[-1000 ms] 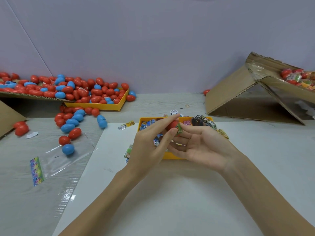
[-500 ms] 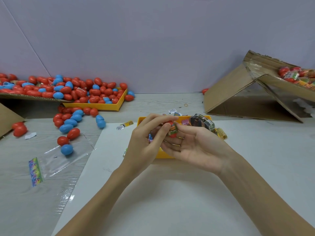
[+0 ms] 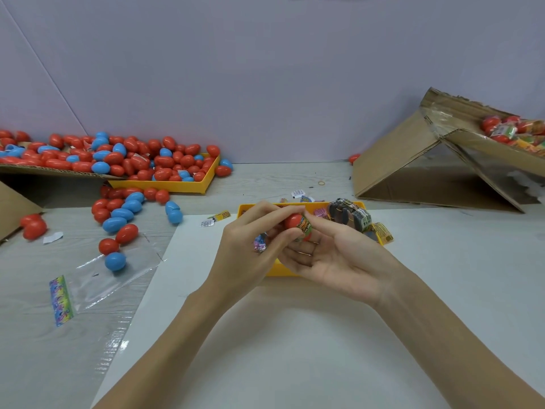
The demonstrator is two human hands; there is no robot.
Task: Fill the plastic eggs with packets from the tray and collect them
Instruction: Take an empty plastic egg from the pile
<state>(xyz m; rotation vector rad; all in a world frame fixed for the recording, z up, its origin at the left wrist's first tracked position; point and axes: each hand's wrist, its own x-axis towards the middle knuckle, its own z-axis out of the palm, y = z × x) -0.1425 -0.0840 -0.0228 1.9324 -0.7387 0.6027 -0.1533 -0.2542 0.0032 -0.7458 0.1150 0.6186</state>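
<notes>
Both hands, left (image 3: 250,249) and right (image 3: 333,261), pinch red egg (image 3: 293,221) with packet (image 3: 305,227) over yellow tray (image 3: 280,271); bare white sheet (image 3: 295,335) near; loose eggs (image 3: 124,214) far left.

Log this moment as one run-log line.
stage: filling egg | left hand: grips red egg | right hand: holds packet at egg | packet tray: beneath hands

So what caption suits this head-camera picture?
Both hands, left hand and right hand, press a packet into a red egg above the yellow tray.

Yellow tray (image 3: 300,206) mostly hidden behind hands (image 3: 295,246).
</notes>
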